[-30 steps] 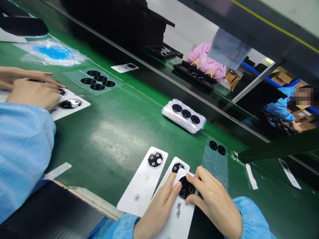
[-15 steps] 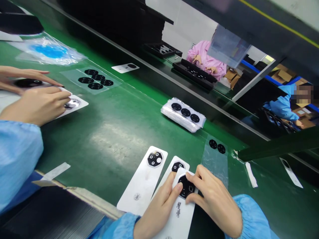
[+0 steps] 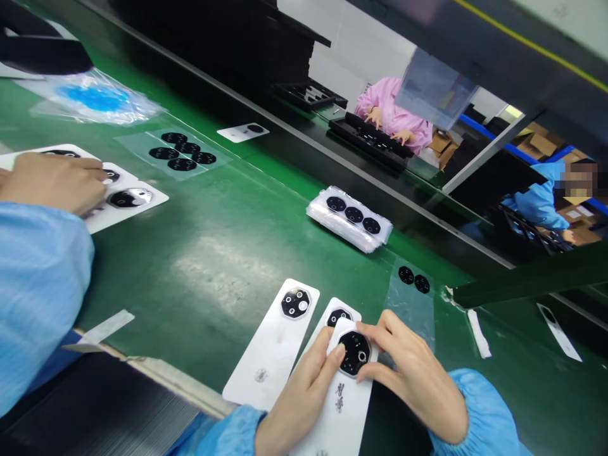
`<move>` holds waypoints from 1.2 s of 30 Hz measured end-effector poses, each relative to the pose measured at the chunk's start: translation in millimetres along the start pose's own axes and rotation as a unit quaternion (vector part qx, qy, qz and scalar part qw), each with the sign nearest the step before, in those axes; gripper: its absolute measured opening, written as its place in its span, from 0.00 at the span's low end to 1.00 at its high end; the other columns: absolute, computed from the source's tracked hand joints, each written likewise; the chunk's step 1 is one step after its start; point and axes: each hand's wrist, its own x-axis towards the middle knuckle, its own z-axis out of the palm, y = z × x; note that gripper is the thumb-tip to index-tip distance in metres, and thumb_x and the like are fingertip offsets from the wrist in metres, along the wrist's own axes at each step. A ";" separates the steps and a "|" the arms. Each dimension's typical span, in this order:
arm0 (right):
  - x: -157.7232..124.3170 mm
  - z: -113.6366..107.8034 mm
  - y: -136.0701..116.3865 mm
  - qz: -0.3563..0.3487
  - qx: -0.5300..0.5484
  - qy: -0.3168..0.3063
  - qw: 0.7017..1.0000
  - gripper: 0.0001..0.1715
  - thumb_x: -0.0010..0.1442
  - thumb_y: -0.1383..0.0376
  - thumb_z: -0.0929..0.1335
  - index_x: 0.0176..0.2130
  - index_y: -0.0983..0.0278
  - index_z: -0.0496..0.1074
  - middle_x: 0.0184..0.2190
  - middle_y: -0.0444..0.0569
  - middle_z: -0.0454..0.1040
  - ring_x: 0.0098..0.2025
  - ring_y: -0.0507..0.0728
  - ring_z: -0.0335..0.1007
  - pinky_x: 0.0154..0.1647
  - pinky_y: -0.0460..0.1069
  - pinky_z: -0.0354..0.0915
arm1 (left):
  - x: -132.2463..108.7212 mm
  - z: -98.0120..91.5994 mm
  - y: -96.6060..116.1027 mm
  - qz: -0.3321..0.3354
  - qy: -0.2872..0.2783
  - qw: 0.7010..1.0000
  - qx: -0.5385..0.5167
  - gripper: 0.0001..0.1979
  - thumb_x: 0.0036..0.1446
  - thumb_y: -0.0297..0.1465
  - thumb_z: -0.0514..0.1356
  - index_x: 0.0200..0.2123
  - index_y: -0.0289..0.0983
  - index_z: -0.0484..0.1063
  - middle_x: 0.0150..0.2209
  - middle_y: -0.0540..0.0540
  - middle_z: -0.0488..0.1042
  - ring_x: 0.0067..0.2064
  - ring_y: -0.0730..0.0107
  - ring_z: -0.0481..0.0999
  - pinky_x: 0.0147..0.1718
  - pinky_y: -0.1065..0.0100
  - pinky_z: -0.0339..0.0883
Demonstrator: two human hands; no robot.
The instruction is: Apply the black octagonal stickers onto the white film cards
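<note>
My left hand (image 3: 304,396) and my right hand (image 3: 408,373) both grip a white phone back cover (image 3: 339,405) at the near edge of the green belt. Their fingertips press on either side of its black octagonal camera piece (image 3: 354,353). Two more white covers lie flat just left of it, one (image 3: 273,345) with its camera piece showing fully, the other (image 3: 332,316) partly under the held cover. A clear film strip (image 3: 411,304) with two black lens stickers lies just beyond my right hand.
A co-worker's hand (image 3: 54,183) at the left rests on more white covers (image 3: 128,202). Further off lie a film sheet of black stickers (image 3: 183,154), a bagged stack of parts (image 3: 350,218), a blue-filled plastic bag (image 3: 95,98) and a lone cover (image 3: 243,132). People work beyond the belt's far rail.
My fingers have shifted off the camera piece, which now shows fully. The co-worker's hands have drawn back to the left over their covers. The lone cover has drifted slightly right.
</note>
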 end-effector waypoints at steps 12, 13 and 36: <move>-14.5 26.2 18.7 0.195 0.455 0.038 0.868 0.22 0.62 0.51 0.62 0.45 0.65 0.65 0.29 0.47 0.69 0.28 0.54 0.69 0.29 0.50 0.68 | 1.7 1.3 6.3 0.010 -0.001 0.999 -0.054 0.24 0.55 0.45 0.59 0.51 0.39 0.69 0.55 0.44 0.69 0.60 0.52 0.61 0.58 0.60 0.53; -14.3 27.6 17.8 0.198 0.495 0.023 0.846 0.23 0.61 0.50 0.63 0.43 0.66 0.65 0.26 0.46 0.70 0.27 0.54 0.70 0.29 0.49 0.68 | 0.9 1.5 9.1 0.014 -0.010 0.998 -0.057 0.23 0.55 0.45 0.58 0.50 0.39 0.70 0.54 0.45 0.71 0.58 0.53 0.64 0.56 0.61 0.56; -16.5 21.3 0.1 0.179 0.547 0.059 0.816 0.24 0.57 0.46 0.66 0.30 0.65 0.63 0.17 0.42 0.70 0.17 0.51 0.69 0.21 0.46 0.67 | -7.7 9.3 28.0 -0.065 -0.156 0.968 -0.187 0.20 0.47 0.31 0.65 0.45 0.38 0.67 0.33 0.50 0.74 0.32 0.69 0.72 0.30 0.71 0.62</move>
